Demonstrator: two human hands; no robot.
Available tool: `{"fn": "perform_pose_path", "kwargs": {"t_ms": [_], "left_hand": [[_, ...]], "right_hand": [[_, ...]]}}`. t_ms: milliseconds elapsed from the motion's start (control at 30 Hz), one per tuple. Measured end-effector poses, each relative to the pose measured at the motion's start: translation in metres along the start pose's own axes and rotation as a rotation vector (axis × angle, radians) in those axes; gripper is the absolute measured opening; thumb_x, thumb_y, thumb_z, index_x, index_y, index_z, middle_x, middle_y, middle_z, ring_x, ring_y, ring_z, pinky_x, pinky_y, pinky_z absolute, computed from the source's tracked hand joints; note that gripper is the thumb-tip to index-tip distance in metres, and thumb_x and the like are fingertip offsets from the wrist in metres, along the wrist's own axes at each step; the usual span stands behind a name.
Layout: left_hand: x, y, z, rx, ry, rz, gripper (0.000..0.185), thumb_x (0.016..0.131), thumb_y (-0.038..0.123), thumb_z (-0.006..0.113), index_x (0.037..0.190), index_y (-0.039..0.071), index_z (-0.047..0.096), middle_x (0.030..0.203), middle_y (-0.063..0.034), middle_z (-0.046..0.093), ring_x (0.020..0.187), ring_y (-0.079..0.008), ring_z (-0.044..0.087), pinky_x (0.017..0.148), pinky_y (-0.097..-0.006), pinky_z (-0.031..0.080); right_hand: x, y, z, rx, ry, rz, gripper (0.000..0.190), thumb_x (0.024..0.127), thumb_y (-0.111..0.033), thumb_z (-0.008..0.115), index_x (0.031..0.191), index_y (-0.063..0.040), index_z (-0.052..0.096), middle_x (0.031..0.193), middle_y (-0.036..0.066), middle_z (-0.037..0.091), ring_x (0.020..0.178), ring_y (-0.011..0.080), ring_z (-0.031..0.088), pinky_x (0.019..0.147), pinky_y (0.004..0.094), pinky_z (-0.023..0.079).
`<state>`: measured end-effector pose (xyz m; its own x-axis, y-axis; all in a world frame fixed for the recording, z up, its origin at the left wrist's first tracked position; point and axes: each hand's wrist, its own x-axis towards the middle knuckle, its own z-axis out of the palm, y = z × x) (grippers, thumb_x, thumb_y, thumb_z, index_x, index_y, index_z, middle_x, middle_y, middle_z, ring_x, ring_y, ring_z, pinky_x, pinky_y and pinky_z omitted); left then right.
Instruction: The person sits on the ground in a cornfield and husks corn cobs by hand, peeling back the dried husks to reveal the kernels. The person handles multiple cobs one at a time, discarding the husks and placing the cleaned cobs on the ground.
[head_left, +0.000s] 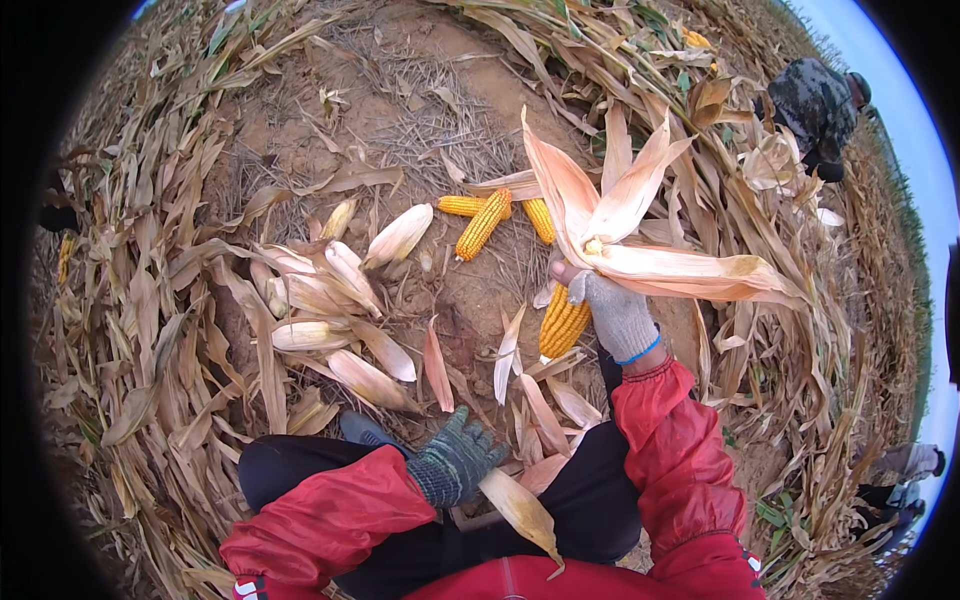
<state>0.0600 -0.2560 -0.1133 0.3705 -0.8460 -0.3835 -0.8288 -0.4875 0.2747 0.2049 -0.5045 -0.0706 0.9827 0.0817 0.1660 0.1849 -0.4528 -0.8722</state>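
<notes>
My right hand (613, 311), in a pale grey knit glove with the thumb tip bare, grips a corn husk (630, 202) at its base. Its dry leaves are splayed wide around a small pale stub. Directly below that hand shows a bare yellow corn cob (564, 324), its upper end hidden by the hand; I cannot tell whether it is held too. Over my lap, my left hand (457, 459), in a dark green knit glove, has its fingers loosely apart. Beside it is a loose husk leaf (519, 511); contact between them is unclear.
Several bare cobs (482, 225) lie ahead on the soil. Ears still in husk (311, 335) are heaped to the left. Cut corn stalks (161, 352) line both sides. Shed husk leaves (544, 416) lie between my knees. A person in camouflage (810, 112) is at the far right.
</notes>
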Motion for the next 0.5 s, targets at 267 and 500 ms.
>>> {"fn": "perform_pose_path", "kwargs": {"t_ms": [267, 500], "left_hand": [[-0.007, -0.037, -0.116, -0.217, 0.822, -0.201, 0.052, 0.080, 0.031, 0.071, 0.124, 0.006, 0.059, 0.122, -0.0141, 0.061, 0.115, -0.0324, 0.055, 0.101, -0.0452, 0.042], [0.020, -0.064, -0.135, -0.256, 1.122, -0.502, 0.083, 0.073, 0.047, 0.079, 0.137, 0.003, 0.047, 0.133, -0.0232, 0.051, 0.123, -0.0426, 0.047, 0.108, -0.0507, 0.033]], "right_hand": [[-0.006, -0.036, 0.019, 0.007, -0.200, -0.024, 0.037, 0.085, -0.029, 0.072, 0.109, -0.001, 0.064, 0.100, 0.010, 0.067, 0.090, 0.0222, 0.063, 0.082, 0.0350, 0.050], [-0.033, 0.010, 0.063, 0.145, -0.254, -0.146, 0.035, 0.091, -0.027, 0.062, 0.116, -0.003, 0.063, 0.110, 0.013, 0.065, 0.100, 0.0248, 0.063, 0.085, 0.0348, 0.051]]}}
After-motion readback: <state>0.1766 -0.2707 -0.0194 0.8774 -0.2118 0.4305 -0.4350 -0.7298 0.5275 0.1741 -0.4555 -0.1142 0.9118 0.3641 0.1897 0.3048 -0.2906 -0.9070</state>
